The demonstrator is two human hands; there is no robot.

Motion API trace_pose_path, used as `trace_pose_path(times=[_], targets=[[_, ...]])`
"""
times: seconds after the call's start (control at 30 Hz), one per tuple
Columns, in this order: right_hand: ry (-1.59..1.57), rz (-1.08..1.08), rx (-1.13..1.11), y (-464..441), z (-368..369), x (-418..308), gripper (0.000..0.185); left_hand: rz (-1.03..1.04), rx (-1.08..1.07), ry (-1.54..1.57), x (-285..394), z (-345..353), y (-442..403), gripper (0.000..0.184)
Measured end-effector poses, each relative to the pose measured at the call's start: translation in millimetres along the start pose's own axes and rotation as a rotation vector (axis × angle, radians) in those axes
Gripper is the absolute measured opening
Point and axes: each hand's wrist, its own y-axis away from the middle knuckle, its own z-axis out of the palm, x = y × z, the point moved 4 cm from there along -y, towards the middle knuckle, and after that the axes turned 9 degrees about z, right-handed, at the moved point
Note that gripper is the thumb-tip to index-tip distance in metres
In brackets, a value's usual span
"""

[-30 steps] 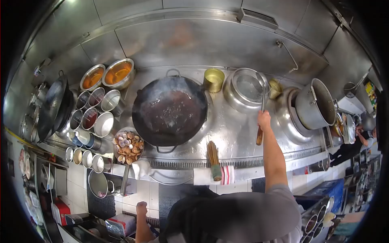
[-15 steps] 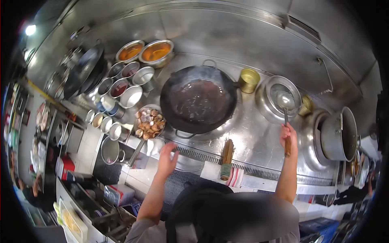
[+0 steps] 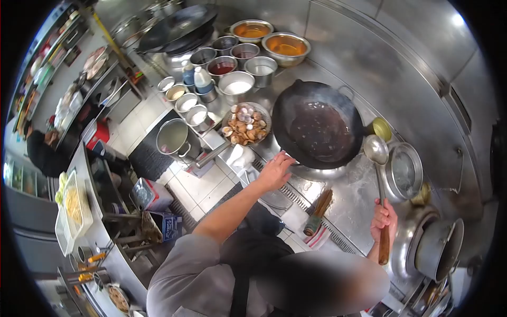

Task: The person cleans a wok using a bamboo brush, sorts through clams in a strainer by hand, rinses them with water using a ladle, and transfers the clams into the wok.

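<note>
My right hand (image 3: 384, 222) is closed around the wooden-handled ladle (image 3: 380, 177). The ladle's round metal bowl is raised between the black wok (image 3: 319, 124) and a metal pot of cloudy liquid (image 3: 405, 170). Dark, bubbling liquid lies in the wok. At its near left rim is my left hand (image 3: 275, 171), fingers extended and slightly apart beside the near loop handle; whether they touch it is not clear. A long-handled strainer holding clams (image 3: 246, 124) lies just left of the wok. A bamboo brush (image 3: 319, 212) rests on the near counter edge.
Metal containers of sauces and seasonings (image 3: 222, 66) stand back left, beside bowls of orange liquid (image 3: 285, 46). An empty tin can (image 3: 379, 129) is right of the wok. A large pot (image 3: 439, 251) stands at near right. Another person (image 3: 42, 150) is far left.
My left hand has moved forward and right to the wok's near rim. The ladle has lifted away from the metal pot towards the wok. My view has turned left.
</note>
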Motion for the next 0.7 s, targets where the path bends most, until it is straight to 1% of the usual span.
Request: trace_pose_path(times=[0.03, 0.07, 0.17, 0.23, 0.3, 0.33, 0.37, 0.4, 0.43, 0.47, 0.5, 0.53, 0.57, 0.6, 0.63, 0.67, 0.7], targets=[[0.017, 0.019, 0.013, -9.2, 0.1, 6.6, 0.031, 0.026, 0.032, 0.028, 0.5, -4.3, 3.0, 0.049], [0.046, 0.033, 0.073, -21.6, -3.2, 12.5, 0.027, 0.03, 0.061, 0.049, 0.4, -15.7, 7.0, 0.053], [0.36, -0.002, 0.213, -52.5, 3.6, 31.9, 0.023, -0.042, 0.14, -0.049, -23.9, -47.6, 34.0, 0.055], [0.576, -0.063, 0.349, -67.6, 12.2, 42.0, 0.019, -0.18, 0.185, -0.1, -52.8, -71.6, 60.2, 0.046], [0.803, -0.114, 0.424, -90.6, 4.4, 48.7, 0.02, -0.276, 0.177, -0.25, -78.6, -95.9, 84.8, 0.043], [0.942, -0.154, 0.403, -103.9, -8.5, 48.2, 0.022, -0.31, 0.17, -0.225, -89.9, -104.8, 94.1, 0.041], [1.033, -0.213, 0.443, -111.0, -16.5, 50.2, 0.021, -0.372, 0.202, -0.166, -103.5, -107.2, 104.2, 0.041], [1.123, -0.278, 0.464, -120.8, -22.8, 53.3, 0.021, -0.424, 0.174, -0.137, -118.9, -103.5, 111.5, 0.045], [1.212, -0.351, 0.422, -131.5, -32.3, 55.0, 0.019, -0.433, 0.154, -0.184, -124.4, -100.3, 113.2, 0.048], [1.295, -0.43, 0.381, -139.2, -47.7, 49.8, 0.017, -0.442, 0.179, -0.164, -140.8, -87.2, 117.3, 0.051], [1.467, -0.831, 0.344, -156.4, -71.2, 38.4, 0.018, -0.436, 0.242, -0.217, -154.0, -70.9, 117.2, 0.056], [1.585, -1.1, 0.318, -166.9, -76.2, 36.7, 0.019, -0.53, 0.268, -0.278, -154.3, -60.1, 109.5, 0.07], [1.684, -1.393, 0.335, -176.4, -81.1, 37.1, 0.02, -0.742, 0.21, -0.254, -149.4, -54.0, 100.3, 0.085], [1.787, -1.531, 0.391, -168.2, -72.5, 36.3, 0.022, -0.881, 0.186, -0.167, -134.8, -56.3, 90.3, 0.096], [1.891, -1.231, 0.552, -157.3, -53.2, 37.6, 0.034, -0.914, 0.151, -0.219, -133.8, -44.7, 84.0, 0.1], [1.965, -0.925, 0.714, -136.8, -30.4, 41.4, 0.05, -0.926, 0.121, -0.228, -120.1, -47.3, 77.3, 0.089], [2.01, -0.609, 0.874, -130.9, -21.0, 44.9, 0.066, -0.932, 0.093, -0.28, -129.9, -37.3, 80.2, 0.088]])
